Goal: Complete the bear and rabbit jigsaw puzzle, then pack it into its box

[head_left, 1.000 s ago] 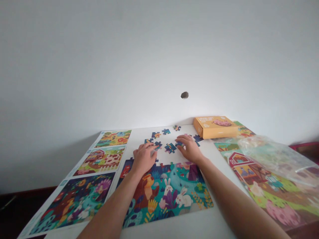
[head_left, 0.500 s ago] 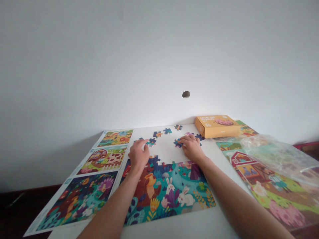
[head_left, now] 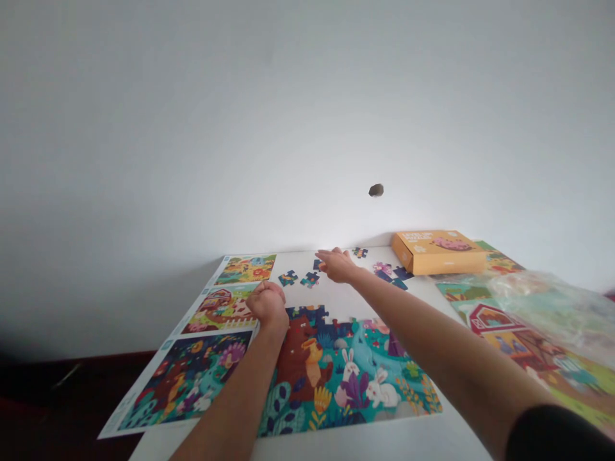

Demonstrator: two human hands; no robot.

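My left hand (head_left: 267, 301) is closed in a fist at the right edge of the picture sheet (head_left: 209, 333), beside the partly built jigsaw puzzle (head_left: 346, 378); no piece shows in it. The puzzle shows a bear and white rabbits, with an uneven upper edge. Beyond that edge my right hand (head_left: 336, 265) reaches left with its fingers stretched out, over a dark puzzle piece (head_left: 317, 264) that it partly covers. Two loose pieces, one blue and orange (head_left: 288, 278) and one teal (head_left: 310, 280), lie between the hands.
More loose pieces (head_left: 384, 271) lie to the right, and a striped piece (head_left: 360, 253) lies near the wall. An orange puzzle box (head_left: 439, 252) stands at the back right. Clear plastic wrap (head_left: 542, 301) covers part of a farm picture (head_left: 509, 339). The wall has a hole (head_left: 376, 190).
My right hand has left the pieces on the right and moved left across the table. My left hand has drawn back from the left pieces and curled into a fist. The view has turned slightly left.
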